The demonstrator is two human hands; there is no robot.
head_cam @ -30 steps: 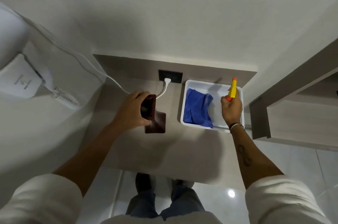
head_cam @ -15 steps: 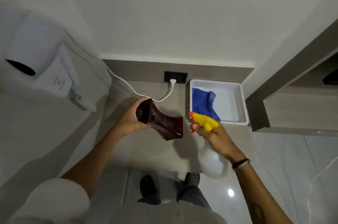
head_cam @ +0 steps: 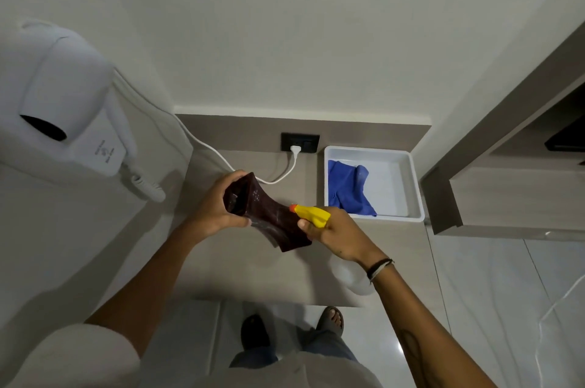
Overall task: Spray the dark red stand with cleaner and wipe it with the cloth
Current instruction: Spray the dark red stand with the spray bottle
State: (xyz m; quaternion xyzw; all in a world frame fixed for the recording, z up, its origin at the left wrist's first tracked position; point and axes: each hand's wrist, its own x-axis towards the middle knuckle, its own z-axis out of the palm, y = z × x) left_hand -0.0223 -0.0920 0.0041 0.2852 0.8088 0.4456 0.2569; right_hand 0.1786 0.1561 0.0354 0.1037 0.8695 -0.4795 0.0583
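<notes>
My left hand (head_cam: 218,207) grips the upper end of the dark red stand (head_cam: 269,216), holding it tilted above the beige counter (head_cam: 240,270). In my right hand (head_cam: 335,235) is the spray bottle (head_cam: 311,215), whose yellow head and orange nozzle point at the stand from close range. The bottle's translucent body (head_cam: 354,280) hangs below my wrist. The blue cloth (head_cam: 348,188) lies crumpled in the white tray (head_cam: 414,185) at the back right of the counter.
A white wall-mounted hair dryer (head_cam: 60,109) hangs at left, its cord (head_cam: 221,159) running across the counter to a black socket (head_cam: 300,142). A wooden cabinet (head_cam: 506,194) stands at right. My feet (head_cam: 329,318) are on the tiled floor below the counter's front edge.
My right hand lifted the spray bottle out of the tray and brought it left to the stand. My left hand raised and tilted the stand off the counter.
</notes>
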